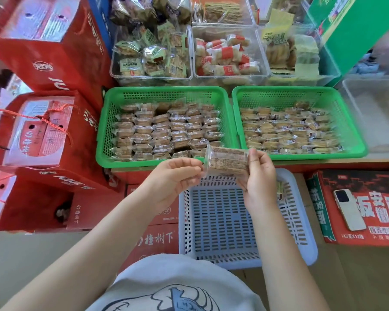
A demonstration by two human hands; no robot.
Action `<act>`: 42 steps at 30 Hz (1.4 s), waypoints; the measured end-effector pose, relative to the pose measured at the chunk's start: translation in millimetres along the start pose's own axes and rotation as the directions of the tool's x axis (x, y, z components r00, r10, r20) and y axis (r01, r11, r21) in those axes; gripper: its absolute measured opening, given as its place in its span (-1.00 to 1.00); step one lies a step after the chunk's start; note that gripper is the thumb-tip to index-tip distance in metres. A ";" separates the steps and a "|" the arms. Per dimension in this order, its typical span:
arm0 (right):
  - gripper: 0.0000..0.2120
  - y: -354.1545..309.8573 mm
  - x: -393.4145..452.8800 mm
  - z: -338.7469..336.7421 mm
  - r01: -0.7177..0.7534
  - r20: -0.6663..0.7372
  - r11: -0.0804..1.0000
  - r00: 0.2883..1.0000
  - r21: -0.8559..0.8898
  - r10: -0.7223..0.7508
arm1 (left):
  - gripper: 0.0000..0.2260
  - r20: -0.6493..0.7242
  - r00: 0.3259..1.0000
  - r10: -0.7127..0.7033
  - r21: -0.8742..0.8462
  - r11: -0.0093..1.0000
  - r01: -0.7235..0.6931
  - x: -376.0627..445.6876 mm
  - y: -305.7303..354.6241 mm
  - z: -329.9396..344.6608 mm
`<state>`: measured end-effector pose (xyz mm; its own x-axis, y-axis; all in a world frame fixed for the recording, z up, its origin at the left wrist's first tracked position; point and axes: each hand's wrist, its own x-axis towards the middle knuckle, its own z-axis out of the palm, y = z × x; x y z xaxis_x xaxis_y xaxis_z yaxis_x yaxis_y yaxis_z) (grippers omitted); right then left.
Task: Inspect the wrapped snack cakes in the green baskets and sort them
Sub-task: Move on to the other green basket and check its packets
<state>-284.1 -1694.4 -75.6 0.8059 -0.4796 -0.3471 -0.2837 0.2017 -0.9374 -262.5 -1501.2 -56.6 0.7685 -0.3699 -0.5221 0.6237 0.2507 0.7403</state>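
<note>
Now, held cake: one wrapped snack cake (226, 162) raised between both hands above the pale lavender basket (245, 223), printed back turned up, presumably so the label and seal can be read
Left hand (177, 178): fingers curled, tips pinching the left end of the wrapper
Right hand (259, 176): thumb and fingers pinching the right end, holding the pack level (an end-to-end grip leaves the middle of the wrapper unobstructed)
Left green basket (166, 90): packed with rows of wrapped cakes lying flat, just behind the hands for an easy reach
Right green basket (299, 90): likewise filled, touching or just beside its neighbour; cannot tell which basket supplied the held cake
Lavender basket: nearest the body, one small pack (280, 190) partly hidden behind the right wrist, likely the spot for sorted pieces
Step in hand: inspection, sorting of this piece not yet done
Phone (349, 209): lying on a red carton (368, 221) to the right, well apart from the work
</note>
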 end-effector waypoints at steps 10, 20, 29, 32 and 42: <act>-0.79 -20.4 -4.9 10.6 -0.124 0.076 0.979 0.991 0.164 0.113 | -0.90 0.066 0.998 -0.002 0.080 0.997 -0.003 2.5 -4.9 -0.1; -0.78 -18.2 0.7 16.4 -0.150 0.139 0.956 0.983 0.253 0.117 | -0.91 0.063 0.998 -0.026 0.065 0.998 0.022 9.2 -4.2 -0.6; -0.82 -16.3 5.9 25.8 -0.091 0.246 0.993 0.967 0.077 0.070 | -0.74 0.061 0.995 -0.074 -0.087 0.993 0.079 24.9 5.5 -0.7; -0.77 -13.4 11.5 25.6 -0.096 0.262 0.987 0.963 0.129 0.059 | -0.68 0.065 0.992 -0.105 -0.279 0.953 0.119 29.6 4.8 -2.1; -0.66 6.8 46.7 16.2 -0.022 0.273 0.970 0.958 -0.242 0.089 | -0.81 -0.037 0.992 -0.118 -0.122 0.986 0.113 68.1 -8.7 -6.7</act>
<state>-240.0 -1701.6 -97.7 0.8883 -0.2086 -0.4091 -0.4183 -0.0002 -0.9083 -214.7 -1522.5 -101.4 0.6940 -0.3635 -0.6215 0.7194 0.3149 0.6191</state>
